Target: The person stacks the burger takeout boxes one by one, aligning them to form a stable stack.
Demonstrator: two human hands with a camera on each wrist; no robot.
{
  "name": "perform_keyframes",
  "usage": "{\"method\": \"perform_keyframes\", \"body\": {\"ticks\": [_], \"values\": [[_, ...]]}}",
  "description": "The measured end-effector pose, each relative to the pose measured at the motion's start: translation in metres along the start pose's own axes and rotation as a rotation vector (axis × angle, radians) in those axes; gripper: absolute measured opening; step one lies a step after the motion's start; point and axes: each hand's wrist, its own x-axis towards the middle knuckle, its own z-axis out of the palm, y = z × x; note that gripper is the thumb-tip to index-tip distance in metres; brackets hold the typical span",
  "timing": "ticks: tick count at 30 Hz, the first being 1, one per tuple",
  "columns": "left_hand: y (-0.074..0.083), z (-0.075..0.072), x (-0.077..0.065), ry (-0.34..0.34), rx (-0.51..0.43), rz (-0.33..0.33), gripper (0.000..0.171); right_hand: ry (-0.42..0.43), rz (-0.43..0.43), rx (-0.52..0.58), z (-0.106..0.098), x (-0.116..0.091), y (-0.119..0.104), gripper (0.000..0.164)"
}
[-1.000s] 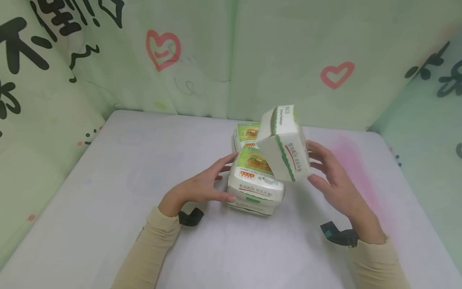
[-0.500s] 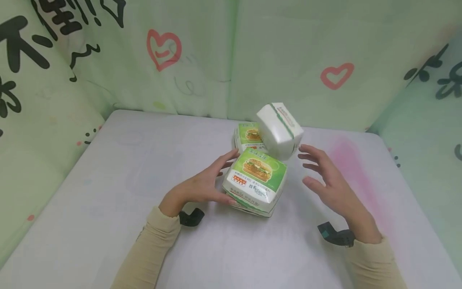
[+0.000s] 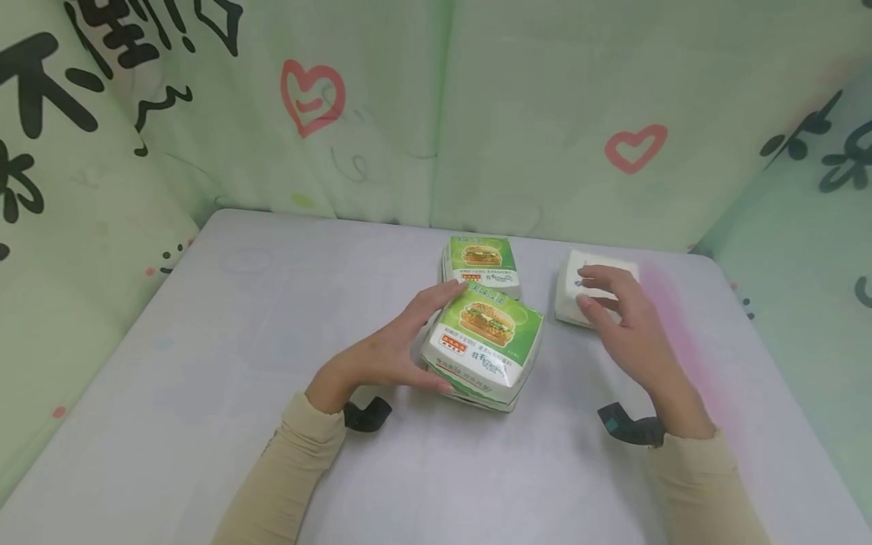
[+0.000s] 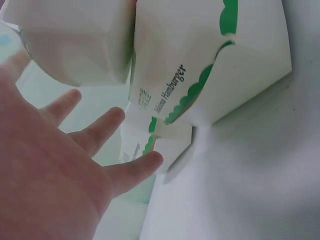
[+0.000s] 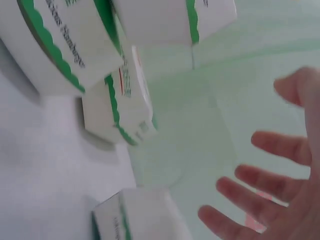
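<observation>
Left hand (image 3: 391, 352) spread wide, thumb and index bracketing the left corners of the upper box (image 3: 487, 333), which sits on the lower box (image 4: 255, 55) (can't tell how firmly); light, even pressure should prevent skewing. Right hand (image 3: 630, 325) empty, fingers apart, best kept off the white-topped box (image 3: 568, 295) at rear right

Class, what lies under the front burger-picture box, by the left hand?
Beneath the front burger-picture box is a second white box with green scalloped trim, resting on the table. The second white box's covered top and inside cannot be seen.
</observation>
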Motion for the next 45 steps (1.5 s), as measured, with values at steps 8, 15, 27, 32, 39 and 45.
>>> {"method": "perform_keyframes", "body": {"ticks": [8,15,27,32,39,45], "values": [[0.003,0.003,0.003,0.006,0.056,0.055,0.105,0.003,0.203,-0.259,-0.007,0.013,0.034,0.047],[0.004,0.011,0.007,0.051,0.018,0.073,0.101,-0.186,0.290,-0.478,-0.005,0.020,0.061,0.084],[0.006,0.022,0.010,0.074,-0.025,0.061,0.105,-0.168,0.384,-0.414,-0.015,0.028,0.053,0.086],[0.005,0.021,0.009,0.084,-0.024,0.048,0.105,-0.224,0.353,-0.454,0.000,0.026,0.042,0.097],[0.002,0.023,0.006,0.096,-0.075,0.018,0.103,-0.297,0.434,-0.441,0.004,0.029,0.034,0.094],[0.004,0.022,0.009,0.088,-0.064,0.036,0.102,-0.322,0.565,0.088,-0.013,0.025,0.040,0.082]]}}
